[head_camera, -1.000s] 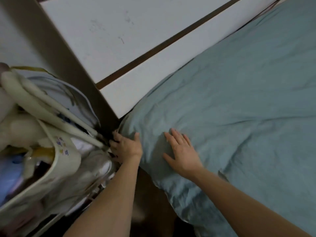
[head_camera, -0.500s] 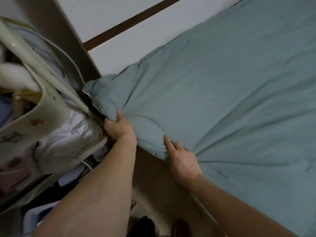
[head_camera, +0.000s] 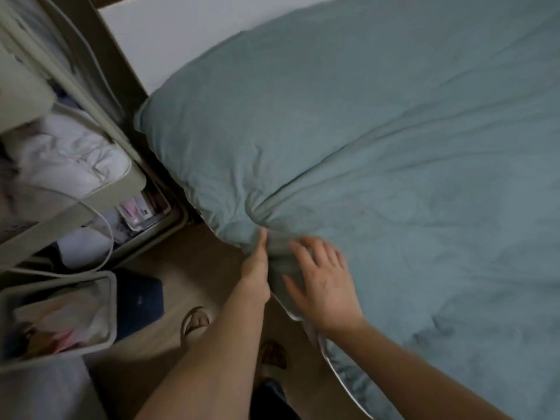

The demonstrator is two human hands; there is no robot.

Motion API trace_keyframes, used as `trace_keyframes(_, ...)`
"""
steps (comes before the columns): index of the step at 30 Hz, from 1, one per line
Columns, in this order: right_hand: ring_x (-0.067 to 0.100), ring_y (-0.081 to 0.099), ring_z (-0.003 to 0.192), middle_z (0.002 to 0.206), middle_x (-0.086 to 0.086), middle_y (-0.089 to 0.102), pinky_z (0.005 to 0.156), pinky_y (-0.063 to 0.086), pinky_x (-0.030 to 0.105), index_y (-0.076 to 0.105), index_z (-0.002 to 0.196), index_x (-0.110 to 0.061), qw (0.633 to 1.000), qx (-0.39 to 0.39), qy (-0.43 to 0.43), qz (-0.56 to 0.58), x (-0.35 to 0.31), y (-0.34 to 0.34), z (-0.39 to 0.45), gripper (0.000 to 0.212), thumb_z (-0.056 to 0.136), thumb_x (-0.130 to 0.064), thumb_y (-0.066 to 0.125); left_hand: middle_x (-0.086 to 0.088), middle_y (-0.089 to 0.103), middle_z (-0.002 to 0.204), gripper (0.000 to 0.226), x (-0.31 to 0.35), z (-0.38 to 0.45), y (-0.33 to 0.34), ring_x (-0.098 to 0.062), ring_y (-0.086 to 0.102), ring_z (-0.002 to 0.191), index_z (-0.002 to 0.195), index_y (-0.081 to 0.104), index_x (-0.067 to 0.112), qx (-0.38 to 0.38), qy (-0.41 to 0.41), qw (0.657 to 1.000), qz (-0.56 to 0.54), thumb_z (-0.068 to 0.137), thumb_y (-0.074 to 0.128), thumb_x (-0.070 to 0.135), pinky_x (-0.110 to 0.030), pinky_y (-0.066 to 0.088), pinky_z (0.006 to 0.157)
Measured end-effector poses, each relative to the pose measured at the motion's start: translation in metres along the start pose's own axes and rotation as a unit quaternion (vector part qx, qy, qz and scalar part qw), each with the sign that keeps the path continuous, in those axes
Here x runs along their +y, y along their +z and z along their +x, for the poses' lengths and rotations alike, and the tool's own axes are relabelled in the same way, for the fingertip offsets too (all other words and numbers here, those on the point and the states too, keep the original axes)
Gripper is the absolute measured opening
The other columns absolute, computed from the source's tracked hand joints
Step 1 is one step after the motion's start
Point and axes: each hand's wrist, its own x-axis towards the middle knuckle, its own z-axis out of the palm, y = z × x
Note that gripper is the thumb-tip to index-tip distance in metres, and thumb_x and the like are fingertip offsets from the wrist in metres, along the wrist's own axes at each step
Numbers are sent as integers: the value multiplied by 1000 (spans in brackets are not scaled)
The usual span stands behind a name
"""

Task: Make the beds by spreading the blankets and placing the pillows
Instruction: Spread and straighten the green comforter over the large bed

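A grey-green blanket [head_camera: 378, 140] covers the bed and fills the right and middle of the head view. Its near left corner bulges over the bed's edge, with folds running to a gathered spot near my hands. My left hand [head_camera: 256, 268] grips the blanket's edge from the side, thumb up against the cloth and fingers hidden under the fold. My right hand [head_camera: 321, 283] lies with spread, straight fingers on top of the blanket just right of it. No pillow is in view.
A beige tiered cart [head_camera: 75, 183] stuffed with white cloth and small items stands at the left, close to the bed's corner. A white wall panel [head_camera: 169, 40] runs behind the bed. My sandalled feet [head_camera: 195, 322] stand on the brown floor between cart and bed.
The blanket's corner has moved toward the wall side and now lies plump. My left hand slid down along the edge to beside my right hand, which has opened flat on top.
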Motion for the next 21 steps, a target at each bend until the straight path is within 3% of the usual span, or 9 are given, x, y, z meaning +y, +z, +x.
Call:
trace_keyframes(3, 27, 44, 128, 139, 10, 48, 105, 34, 45, 51, 134, -17, 997, 12, 34, -65, 28, -6, -62, 73, 77, -62, 53, -12, 70, 103, 89, -38, -28, 8, -32, 69, 89, 108, 62, 8, -5, -19, 1000, -8, 46, 80, 69, -51, 55, 84)
trace_keyframes(6, 32, 41, 134, 146, 13, 41, 102, 40, 51, 37, 144, -19, 983, -53, 133, -112, 43, 6, -109, 102, 59, -66, 69, -16, 66, 112, 58, -48, -42, 8, -32, 65, 98, 110, 61, 0, 93, 80, 992, 25, 74, 79, 42, -40, 53, 85)
trace_keyframes(8, 36, 46, 127, 142, 16, 43, 94, 47, 50, 28, 147, -18, 966, -83, 224, -101, 46, 11, -121, 117, 50, -62, 77, -18, 63, 118, 50, -49, -50, 9, -32, 61, 105, 116, 59, -6, 133, 149, 979, 45, 85, 71, 33, -29, 47, 82)
trace_keyframes(12, 34, 53, 108, 122, 9, 47, 86, 50, 43, 12, 150, -17, 959, -125, 254, -19, 49, 20, -120, 107, 70, -48, 75, -16, 62, 120, 46, -57, -65, 7, -29, 59, 110, 118, 57, -8, 145, 207, 966, 47, 91, 65, 29, -24, 42, 80)
trace_keyframes(15, 33, 63, 99, 115, 7, 60, 80, 50, 39, 32, 142, -19, 972, -99, 214, 26, 45, 19, -123, 87, 71, -41, 77, -17, 64, 118, 40, -59, -73, -7, -27, 61, 109, 115, 61, -6, 174, 276, 945, 30, 90, 66, 24, -27, 45, 83)
trace_keyframes(18, 36, 63, 99, 115, 12, 64, 82, 49, 41, 50, 134, -15, 988, -36, 143, 46, 36, 7, -133, 52, 83, -26, 54, -14, 65, 117, 35, -59, -70, -23, -26, 62, 108, 116, 62, -1, 184, 316, 931, -4, 91, 63, 23, -26, 46, 86)
trace_keyframes(21, 36, 58, 107, 122, 15, 57, 91, 44, 39, 44, 138, -15, 983, -121, 132, 41, 44, 16, -146, 54, 85, -9, 44, -18, 61, 122, 38, -82, -55, -33, -31, 59, 113, 117, 58, -3, 217, 295, 930, 23, 93, 59, 27, -33, 47, 94)
